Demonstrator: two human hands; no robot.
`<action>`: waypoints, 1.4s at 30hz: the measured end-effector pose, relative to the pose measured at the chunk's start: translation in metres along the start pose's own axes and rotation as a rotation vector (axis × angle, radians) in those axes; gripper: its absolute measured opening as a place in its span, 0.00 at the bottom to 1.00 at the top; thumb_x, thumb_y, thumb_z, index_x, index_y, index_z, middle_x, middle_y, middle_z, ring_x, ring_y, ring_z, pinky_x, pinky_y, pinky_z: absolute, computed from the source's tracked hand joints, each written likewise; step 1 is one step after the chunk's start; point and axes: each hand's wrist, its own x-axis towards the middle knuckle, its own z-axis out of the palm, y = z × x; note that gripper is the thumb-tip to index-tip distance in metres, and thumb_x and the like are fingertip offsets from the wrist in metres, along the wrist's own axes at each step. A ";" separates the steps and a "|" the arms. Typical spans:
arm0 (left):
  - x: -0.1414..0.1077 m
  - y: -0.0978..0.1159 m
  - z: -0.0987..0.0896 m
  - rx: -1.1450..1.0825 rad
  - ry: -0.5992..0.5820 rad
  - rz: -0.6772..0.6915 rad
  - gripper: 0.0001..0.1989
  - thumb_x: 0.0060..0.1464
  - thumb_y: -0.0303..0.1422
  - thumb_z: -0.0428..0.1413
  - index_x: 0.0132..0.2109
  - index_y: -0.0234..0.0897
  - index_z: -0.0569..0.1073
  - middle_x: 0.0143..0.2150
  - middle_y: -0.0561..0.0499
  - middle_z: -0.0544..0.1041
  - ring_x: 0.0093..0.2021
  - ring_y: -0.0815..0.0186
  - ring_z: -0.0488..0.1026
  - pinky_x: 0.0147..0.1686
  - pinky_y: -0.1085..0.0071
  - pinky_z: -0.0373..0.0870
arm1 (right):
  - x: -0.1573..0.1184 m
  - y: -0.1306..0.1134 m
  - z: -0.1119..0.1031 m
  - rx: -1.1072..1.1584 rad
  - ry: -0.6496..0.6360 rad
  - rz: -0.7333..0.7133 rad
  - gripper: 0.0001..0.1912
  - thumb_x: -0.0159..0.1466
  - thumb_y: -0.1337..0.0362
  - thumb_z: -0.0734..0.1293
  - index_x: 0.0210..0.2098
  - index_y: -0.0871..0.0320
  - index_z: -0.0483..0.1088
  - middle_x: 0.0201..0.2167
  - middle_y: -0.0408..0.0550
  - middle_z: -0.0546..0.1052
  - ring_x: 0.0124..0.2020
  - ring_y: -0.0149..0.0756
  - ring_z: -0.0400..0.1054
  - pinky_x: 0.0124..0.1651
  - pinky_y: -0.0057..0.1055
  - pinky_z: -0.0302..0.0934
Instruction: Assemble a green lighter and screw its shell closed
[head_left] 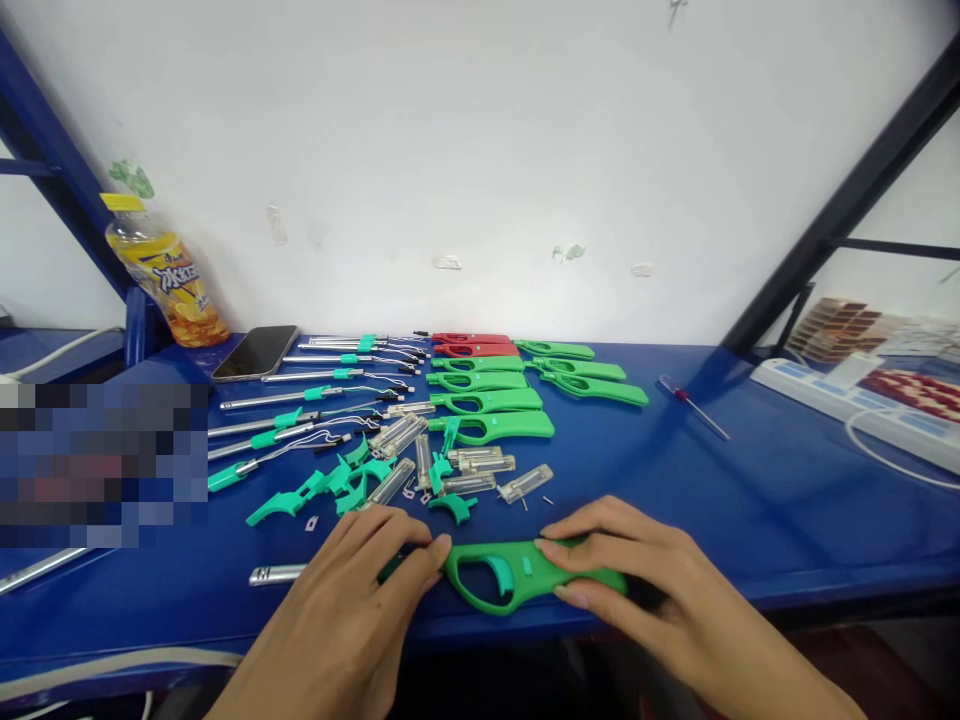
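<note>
The lighter (517, 592) is grasped at neck by left hand (349, 590), at handle by right hand (664, 575); it is seemingly being closed; even pressing is needed.

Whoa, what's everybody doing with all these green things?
One person is holding a green handle at the table's near edge: the left hand at its front end, the right hand around its wide end. A teal trigger sits in it, and a metal tube shows beyond the left hand. Behind lie other green handles, red handles, clear tanks and loose teal pieces.
</note>
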 end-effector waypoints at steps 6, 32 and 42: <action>-0.007 -0.002 0.005 0.014 -0.033 -0.007 0.18 0.71 0.20 0.49 0.61 0.36 0.75 0.50 0.50 0.77 0.53 0.64 0.71 0.57 0.68 0.69 | -0.003 0.006 0.000 0.012 0.004 0.010 0.07 0.77 0.54 0.69 0.53 0.40 0.75 0.51 0.38 0.80 0.53 0.31 0.75 0.57 0.26 0.67; -0.015 -0.020 -0.013 0.203 0.005 -0.012 0.15 0.76 0.33 0.52 0.64 0.43 0.74 0.55 0.50 0.81 0.59 0.56 0.71 0.60 0.58 0.61 | -0.014 0.008 0.004 -0.153 0.188 0.077 0.18 0.72 0.43 0.70 0.48 0.47 0.84 0.43 0.47 0.87 0.49 0.46 0.82 0.57 0.37 0.76; -0.017 -0.013 -0.004 0.241 -0.085 0.127 0.24 0.73 0.23 0.50 0.72 0.35 0.69 0.55 0.46 0.81 0.58 0.57 0.72 0.64 0.58 0.61 | -0.012 0.001 0.001 -0.196 0.189 0.060 0.19 0.72 0.41 0.69 0.47 0.45 0.84 0.46 0.45 0.88 0.54 0.49 0.83 0.63 0.41 0.75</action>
